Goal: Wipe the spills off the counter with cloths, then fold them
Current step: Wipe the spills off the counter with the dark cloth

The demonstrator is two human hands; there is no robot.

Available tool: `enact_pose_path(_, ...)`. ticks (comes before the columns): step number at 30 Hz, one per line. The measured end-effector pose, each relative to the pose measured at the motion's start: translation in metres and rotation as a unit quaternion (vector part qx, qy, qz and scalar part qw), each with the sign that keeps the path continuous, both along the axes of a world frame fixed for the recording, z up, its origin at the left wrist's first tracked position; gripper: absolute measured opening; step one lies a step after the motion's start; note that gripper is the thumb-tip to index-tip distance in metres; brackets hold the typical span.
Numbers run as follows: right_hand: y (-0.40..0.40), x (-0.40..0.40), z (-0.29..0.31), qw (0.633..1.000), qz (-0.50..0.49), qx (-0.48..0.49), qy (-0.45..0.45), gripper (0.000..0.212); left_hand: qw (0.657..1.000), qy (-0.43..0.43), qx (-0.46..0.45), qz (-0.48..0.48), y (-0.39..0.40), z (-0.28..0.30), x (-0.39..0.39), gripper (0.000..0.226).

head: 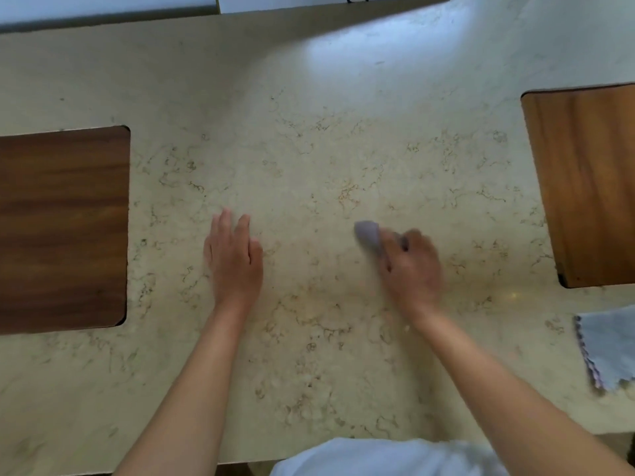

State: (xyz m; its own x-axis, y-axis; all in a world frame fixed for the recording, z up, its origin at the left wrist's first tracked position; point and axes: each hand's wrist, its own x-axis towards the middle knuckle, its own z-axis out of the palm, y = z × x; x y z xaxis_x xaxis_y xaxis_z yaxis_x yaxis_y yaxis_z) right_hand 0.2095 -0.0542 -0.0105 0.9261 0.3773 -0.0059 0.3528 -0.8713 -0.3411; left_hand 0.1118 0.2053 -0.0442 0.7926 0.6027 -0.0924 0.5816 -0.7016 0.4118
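The worktop (309, 149) is the biggest thing here. It is smooth, pale cream stone with thin brown squiggly lines all over it, and a shiny spot of light near its far edge. Two wooden boards lie on it. The dark brown board (62, 228) sits at the left edge, with rounded corners and stripy grain. The lighter orange-brown board (584, 187) sits at the right edge.

A soft grey-blue cloth (611, 348) with zigzag edges lies flat near the right edge, just below the lighter board. It looks like more than one layer.

The left hand (233, 259) lies flat and open on the stone near the middle, holding nothing. The right hand (412, 266) is blurry. It is closed around a small bunched grey cloth (367, 233), which pokes out past the fingers and presses on the worktop.

No writing shows anywhere.
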Motion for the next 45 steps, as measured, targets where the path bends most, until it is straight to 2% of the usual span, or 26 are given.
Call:
enact_pose_path(3, -0.037, 0.072, -0.003, 0.975, -0.206, -0.033, -0.073, 0.014, 0.998, 0.01, 0.063, -0.004, -0.002, -0.008, -0.002, 0.047)
enact_pose_path(4, -0.03, 0.087, -0.006, 0.966, -0.243, -0.033, -0.085, 0.015, 0.997, 0.01, 0.071, -0.004, -0.003, -0.009, -0.001, 0.047)
enact_pose_path(7, 0.011, 0.102, -0.008, 0.954, -0.271, -0.055, -0.114, 0.019, 0.998, 0.003, 0.065, 0.001, -0.002, -0.011, 0.002, 0.046)
enact_pose_path(11, 0.075, 0.086, -0.008, 0.982, -0.153, -0.054, -0.093, 0.039, 0.999, -0.004, 0.048, 0.003, -0.001, -0.011, 0.001, 0.047)
enact_pose_path(14, 0.125, 0.04, -0.003, 0.995, -0.005, 0.015, -0.094, 0.016, 1.0, -0.009, 0.024, 0.01, 0.001, -0.008, 0.0, 0.047)
enact_pose_path(15, 0.133, 0.017, 0.002, 0.993, 0.059, 0.049, -0.092, 0.007, 1.0, -0.012, 0.012, 0.014, 0.002, -0.006, 0.001, 0.048)
enact_pose_path(16, 0.134, -0.006, 0.003, 0.986, 0.124, 0.072, -0.09, 0.009, 1.0, -0.014, -0.001, 0.019, 0.003, -0.004, 0.001, 0.047)
enact_pose_path(19, 0.105, -0.055, -0.001, 0.957, 0.275, 0.073, -0.061, 0.037, 1.0, -0.017, -0.02, 0.017, 0.003, -0.002, 0.001, 0.049)
enact_pose_path(21, 0.073, -0.062, -0.01, 0.946, 0.3, 0.082, -0.09, 0.044, 1.0, -0.012, -0.016, 0.003, 0.004, -0.001, -0.001, 0.049)
enact_pose_path(22, 0.053, -0.059, -0.014, 0.949, 0.289, 0.077, -0.096, 0.041, 1.0, -0.003, -0.014, -0.004, 0.004, 0.0, -0.001, 0.049)
enact_pose_path(24, 0.013, -0.043, -0.018, 0.966, 0.23, 0.036, -0.115, 0.02, 1.0, 0.017, -0.009, -0.011, 0.004, 0.002, -0.002, 0.05)
enact_pose_path(27, -0.041, -0.01, -0.016, 0.995, 0.044, -0.024, -0.085, 0.029, 0.999, 0.035, -0.004, -0.011, 0.001, 0.006, -0.002, 0.052)
enact_pose_path(30, -0.039, -0.011, -0.007, 0.991, -0.131, -0.013, -0.014, 0.03, 0.999, 0.048, -0.003, 0.001, -0.007, 0.01, 0.0, 0.055)
enact_pose_path(31, -0.03, -0.019, -0.001, 0.986, -0.163, 0.023, 0.009, 0.033, 0.999, 0.047, -0.007, 0.009, -0.011, 0.012, 0.0, 0.055)
enact_pose_path(33, -0.018, -0.043, 0.001, 0.994, -0.087, 0.041, 0.052, 0.026, 0.998, 0.024, -0.033, 0.039, -0.021, 0.019, 0.001, 0.053)
enact_pose_path(35, -0.022, -0.064, 0.002, 0.993, -0.003, 0.055, 0.107, 0.037, 0.993, -0.023, -0.069, 0.088, -0.035, 0.029, -0.002, 0.047)
enact_pose_path(37, -0.031, -0.067, 0.011, 0.967, -0.041, 0.152, 0.202, 0.017, 0.983, -0.065, -0.113, 0.131, -0.054, 0.041, -0.006, 0.04)
enact_pose_path(38, -0.037, -0.068, 0.015, 0.939, -0.078, 0.216, 0.256, 0.011, 0.975, -0.084, -0.149, 0.144, -0.069, 0.047, -0.009, 0.038)
enact_pose_path(40, -0.046, -0.069, 0.023, 0.836, -0.174, 0.367, 0.37, 0.015, 0.955, -0.099, -0.236, 0.151, -0.103, 0.064, -0.016, 0.034)
enact_pose_path(42, -0.06, -0.069, 0.027, 0.756, -0.245, 0.443, 0.415, 0.018, 0.935, -0.095, -0.312, 0.138, -0.136, 0.072, -0.022, 0.026)
enact_pose_path(43, -0.068, -0.071, 0.028, 0.732, -0.256, 0.468, 0.425, 0.02, 0.922, -0.093, -0.352, 0.132, -0.151, 0.074, -0.024, 0.023)
enact_pose_path(45, -0.083, -0.077, 0.032, 0.711, -0.253, 0.489, 0.437, 0.026, 0.891, -0.076, -0.431, 0.126, -0.178, 0.077, -0.025, 0.026)
